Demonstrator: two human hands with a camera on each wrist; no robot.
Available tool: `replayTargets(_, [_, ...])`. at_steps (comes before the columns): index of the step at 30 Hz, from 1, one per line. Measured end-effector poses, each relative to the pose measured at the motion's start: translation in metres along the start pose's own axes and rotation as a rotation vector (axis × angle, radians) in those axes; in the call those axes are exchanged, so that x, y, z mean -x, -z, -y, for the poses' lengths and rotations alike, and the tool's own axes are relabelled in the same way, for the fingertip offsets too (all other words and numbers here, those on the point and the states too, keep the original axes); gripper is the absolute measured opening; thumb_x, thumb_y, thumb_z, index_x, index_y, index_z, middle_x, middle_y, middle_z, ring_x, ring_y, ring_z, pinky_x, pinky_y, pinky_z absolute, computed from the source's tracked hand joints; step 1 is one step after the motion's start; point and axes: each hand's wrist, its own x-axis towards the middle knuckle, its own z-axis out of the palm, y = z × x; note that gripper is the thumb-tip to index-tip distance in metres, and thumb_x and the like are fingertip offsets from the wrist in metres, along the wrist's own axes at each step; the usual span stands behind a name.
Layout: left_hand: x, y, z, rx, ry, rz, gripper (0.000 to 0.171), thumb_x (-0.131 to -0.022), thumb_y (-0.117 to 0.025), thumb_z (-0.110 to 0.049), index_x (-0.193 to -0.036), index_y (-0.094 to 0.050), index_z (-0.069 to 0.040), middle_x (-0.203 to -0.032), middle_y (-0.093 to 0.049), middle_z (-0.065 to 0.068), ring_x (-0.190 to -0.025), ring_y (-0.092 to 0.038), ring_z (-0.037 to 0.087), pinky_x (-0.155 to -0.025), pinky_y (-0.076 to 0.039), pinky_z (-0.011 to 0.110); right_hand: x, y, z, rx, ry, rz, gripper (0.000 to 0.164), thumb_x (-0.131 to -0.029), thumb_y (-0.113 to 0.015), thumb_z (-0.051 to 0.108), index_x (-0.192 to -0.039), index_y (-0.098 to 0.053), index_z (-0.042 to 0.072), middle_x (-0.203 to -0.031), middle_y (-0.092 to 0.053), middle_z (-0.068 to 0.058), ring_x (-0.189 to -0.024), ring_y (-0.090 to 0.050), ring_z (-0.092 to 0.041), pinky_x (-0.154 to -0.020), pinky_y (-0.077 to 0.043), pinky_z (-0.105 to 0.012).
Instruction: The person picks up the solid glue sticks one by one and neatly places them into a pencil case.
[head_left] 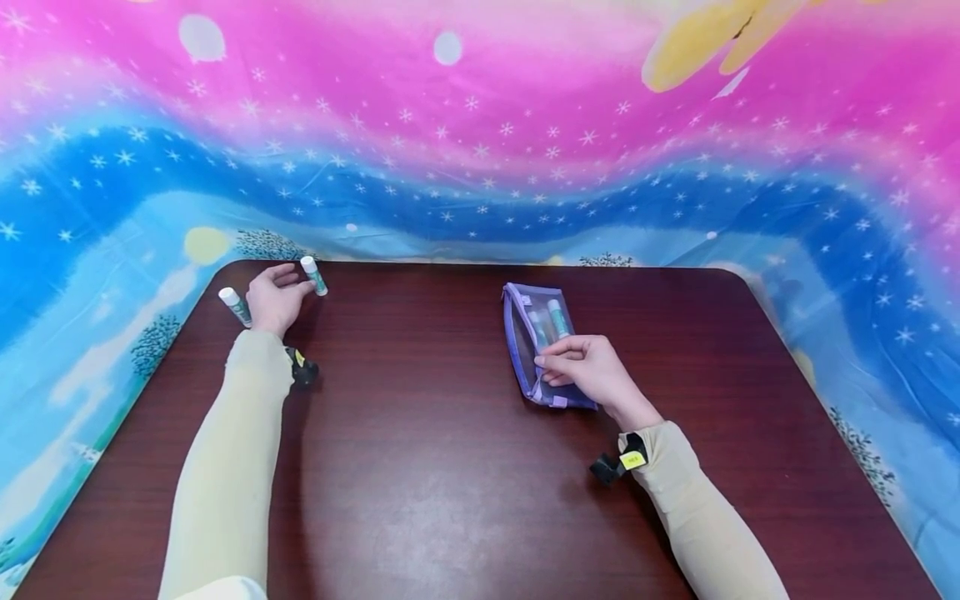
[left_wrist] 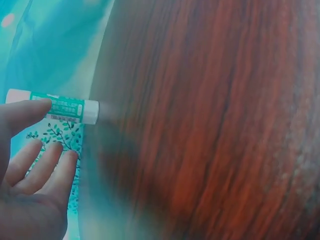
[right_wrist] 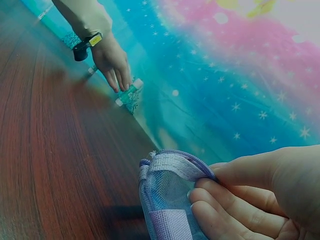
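At the table's far left, my left hand (head_left: pixel 276 298) is between two upright glue sticks with white caps. Its thumb is at the right glue stick (head_left: pixel 313 276); whether it touches is unclear. The left wrist view shows this green-labelled glue stick (left_wrist: pixel 65 111) behind the thumb, the other fingers spread loosely apart from it. Left of the hand stands the other glue stick (head_left: pixel 235 306). My right hand (head_left: pixel 592 371) pinches the zippered edge of a purple mesh pouch (head_left: pixel 516 354) between thumb and fingers. Through the mesh shows a glue stick (head_left: pixel 557 318), with another pale shape beside it.
The dark red-brown wooden table (head_left: pixel 420 450) has rounded far corners. A colourful printed cloth (head_left: pixel 480 167) hangs behind the far edge and along both sides. Each wrist carries a black camera, such as the right wrist camera (head_left: pixel 611 467).
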Motion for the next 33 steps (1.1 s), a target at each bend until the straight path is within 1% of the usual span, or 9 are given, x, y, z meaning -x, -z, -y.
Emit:
replayTargets(5, [-0.0017, -0.0021, 0.0038, 0.025, -0.018, 0.038, 0.06, -0.096, -0.073, -0.02, -0.15, -0.05, -0.005, -0.142, -0.059, 0.016, -0.127, -0.059, 0.028, -0.103, -0.049, 0.035, -0.0013, -0.0003, -0.0017, 0.006, -0.011, 0.001, 0.025, -0.091, -0.079, 0.012, -0.107, -0.074, -0.008, -0.091, -0.075, -0.018, -0.076, -0.074, -0.025, -0.073, -0.062, -0.037])
replayTargets(11, [-0.0015, -0.0041, 0.0045, 0.0, -0.055, 0.082, 0.056, -0.097, -0.07, -0.018, -0.149, -0.051, -0.003, -0.14, -0.059, 0.018, -0.129, -0.056, 0.03, -0.102, -0.048, 0.038, -0.0011, -0.0015, -0.0017, -0.008, -0.013, -0.003, 0.025, -0.091, -0.079, 0.011, -0.107, -0.074, -0.008, -0.091, -0.075, -0.018, -0.075, -0.074, -0.024, -0.072, -0.062, -0.037])
replayTargets(14, [-0.0014, -0.0047, 0.0043, -0.002, -0.054, 0.106, 0.055, -0.099, -0.068, -0.018, -0.149, -0.051, -0.003, -0.139, -0.06, 0.019, -0.127, -0.057, 0.03, -0.1, -0.049, 0.037, -0.0013, -0.0014, -0.0018, -0.006, -0.011, -0.002, 0.025, -0.092, -0.078, 0.011, -0.107, -0.074, -0.008, -0.091, -0.075, -0.018, -0.075, -0.074, -0.024, -0.072, -0.062, -0.037])
replayTargets(18, [-0.0013, -0.0053, 0.0043, -0.022, -0.072, 0.125, 0.053, -0.099, -0.068, -0.02, -0.147, -0.053, -0.002, -0.135, -0.062, 0.019, -0.124, -0.06, 0.031, -0.098, -0.05, 0.035, -0.0016, -0.0002, -0.002, 0.011, -0.002, -0.002, 0.025, -0.092, -0.078, 0.012, -0.107, -0.074, -0.008, -0.091, -0.075, -0.018, -0.075, -0.074, -0.025, -0.073, -0.062, -0.037])
replayTargets(22, [0.0001, -0.0043, 0.0036, -0.072, -0.095, 0.125, 0.051, -0.1, -0.068, -0.024, -0.143, -0.057, 0.0, -0.134, -0.063, 0.02, -0.123, -0.059, 0.032, -0.1, -0.049, 0.04, -0.0017, -0.0004, -0.0014, 0.007, 0.0, -0.003, 0.025, -0.092, -0.078, 0.011, -0.107, -0.074, -0.008, -0.09, -0.075, -0.018, -0.075, -0.074, -0.025, -0.072, -0.062, -0.037])
replayTargets(27, [0.0022, -0.0039, 0.0031, -0.13, -0.122, 0.102, 0.048, -0.098, -0.07, -0.027, -0.136, -0.064, 0.0, -0.133, -0.063, 0.021, -0.125, -0.054, 0.035, -0.105, -0.043, 0.048, -0.0019, -0.0009, -0.0014, -0.004, 0.0, -0.005, 0.025, -0.092, -0.078, 0.011, -0.106, -0.073, -0.009, -0.09, -0.075, -0.018, -0.074, -0.074, -0.024, -0.072, -0.062, -0.037])
replayTargets(30, [0.0043, -0.0052, 0.0034, -0.139, -0.133, 0.096, 0.046, -0.097, -0.072, -0.026, -0.134, -0.065, 0.0, -0.13, -0.064, 0.022, -0.124, -0.054, 0.036, -0.105, -0.043, 0.05, -0.002, -0.0011, -0.0013, -0.002, -0.001, -0.009, 0.024, -0.091, -0.078, 0.01, -0.105, -0.073, -0.009, -0.089, -0.075, -0.018, -0.073, -0.074, -0.024, -0.071, -0.062, -0.037])
replayTargets(33, [0.0074, -0.0081, 0.0041, -0.131, -0.14, 0.085, 0.045, -0.096, -0.074, -0.025, -0.132, -0.067, 0.0, -0.127, -0.066, 0.021, -0.121, -0.057, 0.036, -0.104, -0.045, 0.049, -0.0019, -0.0016, -0.0008, -0.004, -0.003, -0.011, 0.025, -0.091, -0.079, 0.01, -0.105, -0.073, -0.009, -0.089, -0.075, -0.018, -0.073, -0.074, -0.024, -0.071, -0.062, -0.037])
